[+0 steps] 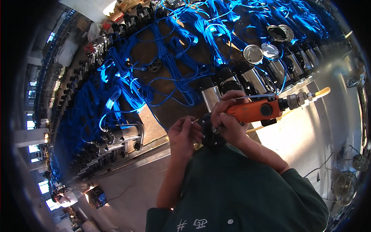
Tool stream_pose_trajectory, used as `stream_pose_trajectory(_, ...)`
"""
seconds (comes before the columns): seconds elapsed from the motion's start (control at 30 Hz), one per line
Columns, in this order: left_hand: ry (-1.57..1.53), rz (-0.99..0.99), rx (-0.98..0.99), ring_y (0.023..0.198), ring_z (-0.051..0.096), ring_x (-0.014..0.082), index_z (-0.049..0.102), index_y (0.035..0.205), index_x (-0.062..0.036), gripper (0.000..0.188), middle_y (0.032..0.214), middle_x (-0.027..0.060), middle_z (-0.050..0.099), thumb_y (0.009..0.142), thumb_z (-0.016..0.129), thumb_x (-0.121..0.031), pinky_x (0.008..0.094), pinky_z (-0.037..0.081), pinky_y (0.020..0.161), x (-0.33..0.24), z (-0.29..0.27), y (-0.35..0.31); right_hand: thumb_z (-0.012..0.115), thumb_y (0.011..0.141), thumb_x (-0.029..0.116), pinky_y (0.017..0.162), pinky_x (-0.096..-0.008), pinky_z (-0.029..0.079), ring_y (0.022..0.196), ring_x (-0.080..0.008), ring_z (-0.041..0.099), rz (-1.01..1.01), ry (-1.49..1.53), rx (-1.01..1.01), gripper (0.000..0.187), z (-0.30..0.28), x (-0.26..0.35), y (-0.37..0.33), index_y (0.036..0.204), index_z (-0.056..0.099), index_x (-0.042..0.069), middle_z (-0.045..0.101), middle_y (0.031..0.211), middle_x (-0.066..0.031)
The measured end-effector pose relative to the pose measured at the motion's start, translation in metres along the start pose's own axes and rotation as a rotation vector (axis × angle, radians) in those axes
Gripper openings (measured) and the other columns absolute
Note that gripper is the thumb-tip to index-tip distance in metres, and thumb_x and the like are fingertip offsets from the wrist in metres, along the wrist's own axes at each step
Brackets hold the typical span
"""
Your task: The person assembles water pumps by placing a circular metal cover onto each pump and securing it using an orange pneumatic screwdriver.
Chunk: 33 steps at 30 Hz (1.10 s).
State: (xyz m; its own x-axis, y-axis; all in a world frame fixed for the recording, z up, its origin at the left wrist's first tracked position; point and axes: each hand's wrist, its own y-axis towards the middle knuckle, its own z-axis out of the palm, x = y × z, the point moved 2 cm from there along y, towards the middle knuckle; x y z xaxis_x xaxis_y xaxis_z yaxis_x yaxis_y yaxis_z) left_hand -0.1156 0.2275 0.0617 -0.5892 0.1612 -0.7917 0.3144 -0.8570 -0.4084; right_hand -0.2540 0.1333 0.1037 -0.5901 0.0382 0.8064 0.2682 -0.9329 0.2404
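Observation:
My right hand [232, 129] is wrapped round an orange air-powered tool [253, 111] with a metal lever along its top. A hose fitting [297, 100] and a yellow hose [322, 92] run from its rear end to the right. The tool's front end is at a black round end piece [211, 135] with small bolts, close to my body. Behind that stands a shiny steel cylinder [210, 96]. My left hand [181, 133] is at the left side of the end piece, thumb and fingertips pinched on a small thin piece [195, 120], too small to name.
Bundles of blue cable [176, 73] cover much of the dark bench. Several steel cylinders [253, 79] line its right side, with round metal discs [253, 54] above them. More steel units [123, 135] stand at the left edge. A dark box [96, 197] is on the floor.

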Motion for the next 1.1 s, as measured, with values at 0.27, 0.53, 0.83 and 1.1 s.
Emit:
stream_pose_trajectory(0.27, 0.085, -0.086, 0.102, 0.047, 0.056, 0.0156, 0.058, 0.096, 0.0005, 0.02, 0.068, 0.0117, 0.062, 0.098, 0.053, -0.019, 0.0237, 0.042, 0.04, 0.001, 0.025, -0.007, 0.052, 0.074, 0.002, 0.044, -0.0269, 0.041, 0.048, -0.0162, 0.045, -0.03, 0.24, -0.116, 0.04, -0.006, 0.014, -0.008, 0.112, 0.039, 0.0, 0.044, 0.061, -0.0065)
stream_pose_trajectory(0.53, 0.099, -0.124, 0.163, 0.045, 0.055, 0.0163, 0.058, 0.096, 0.0001, 0.021, 0.068, 0.012, 0.062, 0.098, 0.052, -0.02, 0.0242, 0.04, 0.038, 0.01, 0.038, -0.008, 0.053, 0.075, 0.005, 0.042, -0.0272, 0.041, 0.047, -0.0165, 0.044, -0.059, 0.297, -0.201, 0.039, -0.02, 0.026, -0.014, 0.111, 0.039, -0.001, 0.043, 0.061, -0.0066)
stream_pose_trajectory(0.83, 0.212, -0.229, 0.201, 0.039, 0.05, 0.015, 0.056, 0.098, -0.0019, 0.018, 0.06, 0.0104, 0.06, 0.098, 0.053, -0.02, 0.0238, 0.035, 0.034, 0.013, 0.059, -0.015, 0.055, 0.076, 0.007, 0.042, -0.0283, 0.038, 0.047, -0.0161, 0.041, -0.095, 0.335, -0.161, 0.038, -0.043, 0.038, -0.029, 0.11, 0.039, 0.002, 0.042, 0.063, -0.0059)
stream_pose_trajectory(1.1, 1.079, -0.213, 0.543, 0.042, 0.049, 0.0105, 0.044, 0.131, 0.0019, 0.043, 0.058, 0.0078, 0.06, 0.09, 0.054, -0.008, 0.0248, 0.04, 0.045, 0.018, 0.079, -0.04, 0.052, 0.074, -0.004, 0.05, -0.0251, 0.043, 0.056, -0.0149, 0.051, -0.08, 0.175, -0.223, 0.036, -0.087, 0.019, -0.074, 0.107, 0.038, 0.0, 0.052, 0.069, -0.0082)
